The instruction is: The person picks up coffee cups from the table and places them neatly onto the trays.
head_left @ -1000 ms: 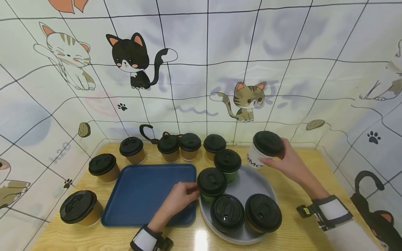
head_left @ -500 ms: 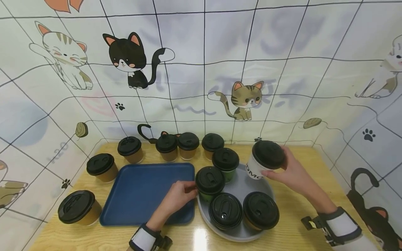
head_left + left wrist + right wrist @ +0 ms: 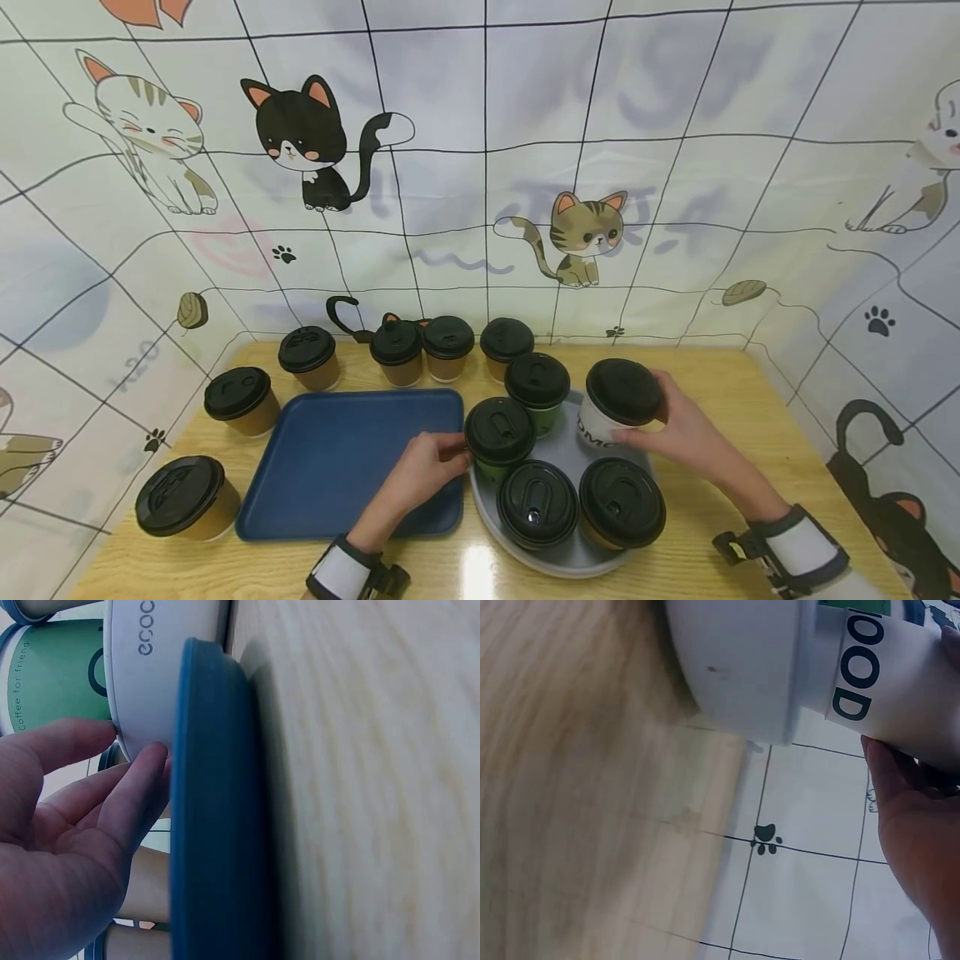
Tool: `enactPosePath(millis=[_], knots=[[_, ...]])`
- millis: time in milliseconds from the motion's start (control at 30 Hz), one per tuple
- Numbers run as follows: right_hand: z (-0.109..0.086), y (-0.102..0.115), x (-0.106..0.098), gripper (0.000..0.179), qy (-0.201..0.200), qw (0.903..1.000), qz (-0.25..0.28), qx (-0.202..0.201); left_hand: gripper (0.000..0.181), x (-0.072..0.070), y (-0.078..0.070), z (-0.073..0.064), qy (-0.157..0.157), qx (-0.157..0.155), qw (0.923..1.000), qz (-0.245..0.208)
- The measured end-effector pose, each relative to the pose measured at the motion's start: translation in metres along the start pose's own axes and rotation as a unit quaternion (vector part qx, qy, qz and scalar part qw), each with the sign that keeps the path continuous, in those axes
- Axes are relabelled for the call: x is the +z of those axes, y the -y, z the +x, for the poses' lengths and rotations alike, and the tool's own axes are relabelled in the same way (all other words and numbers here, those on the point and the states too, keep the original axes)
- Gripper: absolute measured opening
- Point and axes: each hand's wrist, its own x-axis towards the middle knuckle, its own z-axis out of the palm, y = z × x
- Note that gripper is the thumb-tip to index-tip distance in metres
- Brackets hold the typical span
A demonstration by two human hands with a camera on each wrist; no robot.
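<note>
My right hand point(image 3: 682, 425) grips a white paper cup point(image 3: 597, 422) with a black lid by its side, low over the back right of the round grey tray point(image 3: 501, 547). Dark lettering shows on that cup point(image 3: 900, 682) in the right wrist view, its base right at the tray's rim. With thumb and fingers, my left hand point(image 3: 429, 471) pinches the left rim of this tray; the left wrist view has the fingertips on its pale wall point(image 3: 142, 690). Standing on the tray are several lidded cups, among them a green cup point(image 3: 501, 431) beside my left hand and a front right cup point(image 3: 621, 500).
A rectangular blue tray point(image 3: 337, 467) lies left of the round one on the wooden table point(image 3: 697, 533). Several brown lidded cups, such as the front left cup point(image 3: 187, 497), stand along its left and back. Behind the table hangs a cat-print sheet point(image 3: 442, 183).
My right hand has lowered the white paper cup from above the tray's back right edge, down and slightly left, over the tray. My left hand keeps its hold on the rim.
</note>
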Motion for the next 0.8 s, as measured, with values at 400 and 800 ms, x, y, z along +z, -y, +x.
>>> enactPosePath(millis=[400,800], knots=[[0.002,-0.014,0.014,0.088,0.031,0.9992,-0.023,0.010,0.028,0.001,0.002,0.000,0.000,0.005,0.9999,0.015],[0.001,-0.024,0.015,0.095,0.047,0.9983,-0.035,0.007,0.029,0.001,0.003,0.000,0.005,-0.004,1.0000,0.006]])
